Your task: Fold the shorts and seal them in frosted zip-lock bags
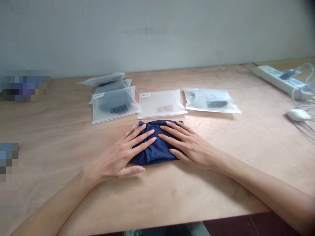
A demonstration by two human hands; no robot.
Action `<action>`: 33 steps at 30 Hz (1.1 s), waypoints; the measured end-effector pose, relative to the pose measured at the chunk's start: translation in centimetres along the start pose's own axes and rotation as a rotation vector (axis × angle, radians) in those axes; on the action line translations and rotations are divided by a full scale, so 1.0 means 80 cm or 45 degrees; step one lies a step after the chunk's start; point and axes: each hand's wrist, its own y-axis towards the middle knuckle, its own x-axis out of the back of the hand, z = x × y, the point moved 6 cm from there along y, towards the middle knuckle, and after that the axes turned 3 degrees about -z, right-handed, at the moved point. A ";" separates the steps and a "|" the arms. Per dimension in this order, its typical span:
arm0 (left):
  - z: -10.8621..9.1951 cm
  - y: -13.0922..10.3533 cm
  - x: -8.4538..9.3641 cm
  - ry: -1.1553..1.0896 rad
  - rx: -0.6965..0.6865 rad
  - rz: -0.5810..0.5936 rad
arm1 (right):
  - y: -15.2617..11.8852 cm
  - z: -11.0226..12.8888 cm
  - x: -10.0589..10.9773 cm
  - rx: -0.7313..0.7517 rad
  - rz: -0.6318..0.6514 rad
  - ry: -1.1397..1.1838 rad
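Note:
A folded piece of dark blue cloth [157, 150] lies on the wooden table in front of me; its exact kind of garment cannot be made out. My left hand [123, 150] rests flat over its left part, fingers spread, thumb off the cloth near the table. Across its right part lies my right hand [189, 142], also flat with fingers apart. Just behind the cloth is a frosted zip bag [161, 103] that looks flat. Another frosted bag [114, 103] to its left has something dark inside. To the right, a third bag [209, 100] bulges slightly.
More frosted bags [112, 86] overlap behind the left one. A white power strip [283, 80] with a plugged-in charger stands at the right, and a white adapter [298, 114] with cables lies nearer. The wooden table [137, 203] ends at a front edge below; a wall rises behind.

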 end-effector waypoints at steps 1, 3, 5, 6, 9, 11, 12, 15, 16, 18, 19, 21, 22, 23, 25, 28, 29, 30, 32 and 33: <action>0.000 0.000 -0.002 0.001 0.010 0.020 | 0.000 -0.001 0.000 -0.004 -0.002 -0.002; 0.002 0.000 -0.004 0.006 0.017 0.037 | 0.000 -0.001 0.000 -0.003 0.004 -0.005; 0.003 -0.001 -0.006 0.016 0.010 0.029 | 0.000 0.000 0.000 0.001 0.018 -0.010; 0.005 -0.002 -0.006 0.023 0.006 0.013 | 0.001 0.000 -0.001 0.003 0.026 -0.012; 0.007 -0.003 -0.004 0.031 -0.007 -0.072 | 0.001 0.000 0.000 -0.003 0.027 -0.001; 0.008 -0.003 -0.003 0.020 -0.005 -0.093 | 0.001 0.000 0.002 -0.010 0.015 0.013; 0.008 -0.003 -0.002 0.014 -0.002 -0.079 | 0.001 0.001 0.004 -0.012 0.009 0.018; 0.007 -0.002 -0.002 0.007 0.012 -0.011 | 0.001 0.001 0.005 -0.012 0.006 0.019; 0.006 -0.002 -0.002 0.009 0.013 -0.001 | 0.001 0.001 0.006 -0.011 0.006 0.018; 0.006 -0.002 -0.002 0.022 0.012 0.012 | 0.000 0.001 0.005 -0.010 0.005 0.014; 0.005 -0.002 -0.002 0.032 0.012 0.016 | 0.000 0.001 0.005 -0.009 0.005 0.010; 0.006 -0.002 -0.003 0.050 0.016 0.022 | 0.000 0.001 0.004 -0.006 0.007 0.000; 0.006 -0.002 -0.003 0.053 0.018 0.022 | 0.000 0.001 0.004 -0.004 0.009 -0.007; 0.006 -0.002 -0.003 0.052 0.021 0.018 | 0.000 0.001 0.004 -0.001 0.011 -0.014; 0.006 -0.002 -0.003 0.040 0.020 0.005 | 0.000 0.002 0.003 0.002 0.018 -0.023; 0.006 -0.002 -0.001 0.030 0.016 0.000 | 0.000 0.002 0.003 -0.004 0.026 -0.024; 0.005 -0.002 -0.001 0.029 0.013 0.004 | 0.000 0.002 0.003 -0.005 0.026 -0.023; 0.005 -0.002 0.000 0.028 0.011 0.009 | 0.000 0.002 0.003 -0.006 0.024 -0.022; 0.005 -0.003 0.000 0.027 0.002 0.011 | 0.000 0.001 0.004 -0.006 0.013 -0.016; 0.006 -0.003 0.000 0.028 -0.002 0.011 | 0.000 0.001 0.005 -0.007 0.012 -0.012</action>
